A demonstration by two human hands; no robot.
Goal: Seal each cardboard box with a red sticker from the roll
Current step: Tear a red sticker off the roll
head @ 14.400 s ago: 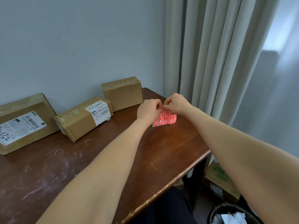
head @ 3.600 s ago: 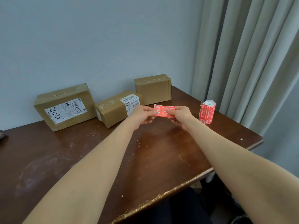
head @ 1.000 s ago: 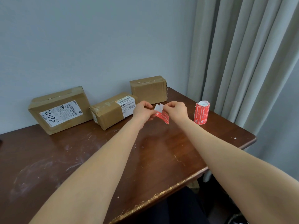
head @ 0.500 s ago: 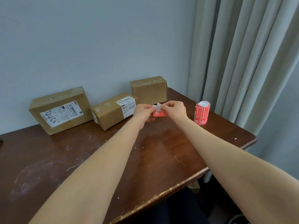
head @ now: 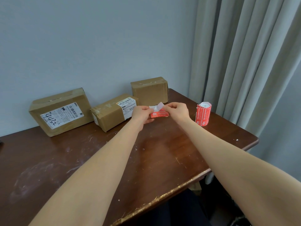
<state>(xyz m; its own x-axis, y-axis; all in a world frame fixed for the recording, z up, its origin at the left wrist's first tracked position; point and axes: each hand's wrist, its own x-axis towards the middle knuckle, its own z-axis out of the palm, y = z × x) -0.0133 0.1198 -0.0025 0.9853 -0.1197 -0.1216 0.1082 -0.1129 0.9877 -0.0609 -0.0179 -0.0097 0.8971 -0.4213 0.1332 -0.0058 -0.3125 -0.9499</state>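
- The scuffed dark brown wooden table point(head: 162, 160) carries everything; both forearms reach across it toward 12 o'clock.
- Three brown cardboard boxes line its far edge: the large labelled box point(head: 61, 111) at 10 o'clock, the long labelled box point(head: 112, 111) at 11, and the small plain box point(head: 149, 91) at 12. None shows a red seal.
- The left hand point(head: 140, 114) and right hand point(head: 176, 110) meet with curled fingers. The left pinches the strip's end, the right pinches its lifted white flap point(head: 157, 107).
- The upright red sticker roll point(head: 203, 114) stands apart, at 3 o'clock from the right hand.
- The red rectangular paper sticker point(head: 160, 114) hangs between the hands, long axis 9-to-3. The long labelled box lies nearest, at 9 o'clock just past the left hand.
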